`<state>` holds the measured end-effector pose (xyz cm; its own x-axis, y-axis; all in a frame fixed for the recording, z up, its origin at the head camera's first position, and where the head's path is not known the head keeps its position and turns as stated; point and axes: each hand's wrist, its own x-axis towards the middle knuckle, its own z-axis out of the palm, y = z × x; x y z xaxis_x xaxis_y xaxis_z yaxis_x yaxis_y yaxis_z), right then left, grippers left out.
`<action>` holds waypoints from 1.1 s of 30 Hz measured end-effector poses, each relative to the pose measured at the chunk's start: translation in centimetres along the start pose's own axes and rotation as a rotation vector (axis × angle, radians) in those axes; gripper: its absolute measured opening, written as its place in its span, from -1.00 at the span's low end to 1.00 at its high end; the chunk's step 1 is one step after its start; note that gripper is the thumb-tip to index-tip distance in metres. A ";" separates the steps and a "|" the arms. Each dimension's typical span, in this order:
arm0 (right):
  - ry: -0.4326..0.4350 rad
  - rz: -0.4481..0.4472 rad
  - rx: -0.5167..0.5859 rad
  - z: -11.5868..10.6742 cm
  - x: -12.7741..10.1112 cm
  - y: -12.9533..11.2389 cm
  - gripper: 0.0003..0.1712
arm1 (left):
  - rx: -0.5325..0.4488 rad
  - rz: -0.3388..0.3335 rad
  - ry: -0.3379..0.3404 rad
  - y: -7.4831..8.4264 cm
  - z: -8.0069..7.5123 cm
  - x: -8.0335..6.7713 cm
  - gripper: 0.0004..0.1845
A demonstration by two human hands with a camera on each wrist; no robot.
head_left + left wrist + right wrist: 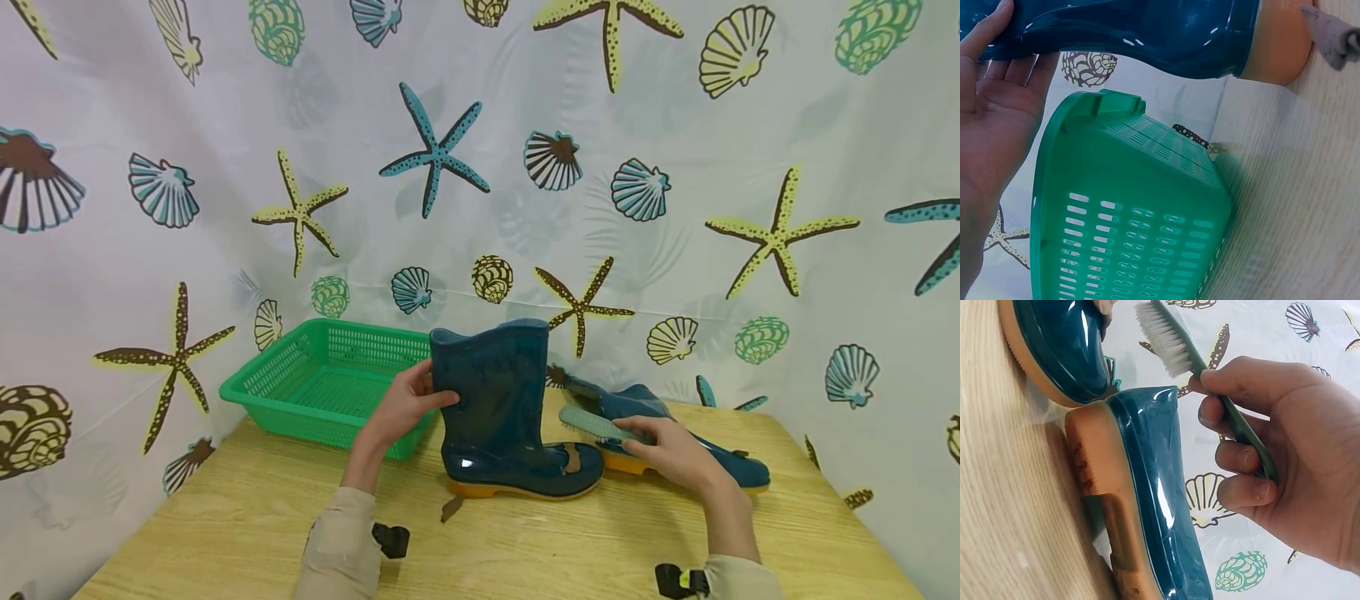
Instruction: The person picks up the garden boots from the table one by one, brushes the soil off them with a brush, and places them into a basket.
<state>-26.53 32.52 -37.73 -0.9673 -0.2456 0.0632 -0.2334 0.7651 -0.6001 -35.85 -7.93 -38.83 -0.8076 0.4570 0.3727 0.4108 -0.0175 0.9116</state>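
A dark blue rain boot (491,408) with an orange sole stands upright on the table. My left hand (408,398) grips the back of its shaft, the thumb on the near side and the fingers behind. A brown patch (572,458) sticks to the boot's toe. My right hand (667,448) holds a green scrub brush (1235,419) by its handle, its white bristles (1163,339) apart from the boot. A second blue rain boot (731,462) lies on its side, beyond and partly hidden by the right hand.
A green perforated plastic basket (300,421) stands at the back left, beside the upright boot. A small brown scrap (452,508) lies on the wooden table (525,550) near the boot's heel. Behind hangs a white curtain (495,225) printed with shells and starfish.
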 end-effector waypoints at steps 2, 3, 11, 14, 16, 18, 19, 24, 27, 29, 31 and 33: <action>0.000 0.003 -0.008 0.1 0.0 0.2 -0.49 | 0.002 0.004 -0.002 0.0 0.0 0.0 -0.38; -0.001 0.003 -0.008 0.2 0.0 0.3 -0.49 | 0.001 0.003 -0.001 0.0 0.0 0.0 -0.38; -0.024 0.044 0.012 0.9 0.6 1.2 -0.51 | 0.003 -0.005 0.007 0.1 0.0 -0.1 -0.40; -0.030 0.055 0.003 1.3 0.8 1.5 -0.52 | 0.021 0.004 0.006 0.1 -0.1 -0.1 -0.39; -0.031 0.054 -0.011 1.5 0.9 1.8 -0.53 | 0.030 0.007 0.007 0.1 0.0 -0.1 -0.40; -0.036 0.057 -0.009 1.7 1.0 2.1 -0.53 | 0.032 0.005 0.009 0.1 0.0 -0.1 -0.40; -0.039 0.059 -0.007 1.8 1.1 2.3 -0.53 | 0.034 0.007 0.009 0.1 0.0 -0.2 -0.41; -0.031 0.059 -0.019 2.0 1.3 2.5 -0.51 | 0.030 0.004 0.009 0.2 0.0 -0.2 -0.42; -0.023 0.051 -0.033 2.0 1.3 2.2 -0.51 | 0.024 0.005 0.007 0.3 0.0 -0.2 -0.41; -0.020 0.051 -0.040 2.0 1.3 2.0 -0.52 | 0.022 0.004 0.006 0.3 0.0 -0.2 -0.41; -0.025 0.053 -0.034 2.1 1.4 1.7 -0.52 | 0.022 0.000 0.006 0.3 0.0 -0.2 -0.41; -0.030 0.050 -0.035 2.1 1.4 1.4 -0.53 | 0.019 -0.007 0.008 0.1 0.0 -0.1 -0.41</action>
<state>-28.01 32.02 -40.20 -0.9747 -0.2234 0.0098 -0.1886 0.7973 -0.5733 -35.70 -7.97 -38.76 -0.8139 0.4496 0.3681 0.4132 0.0025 0.9106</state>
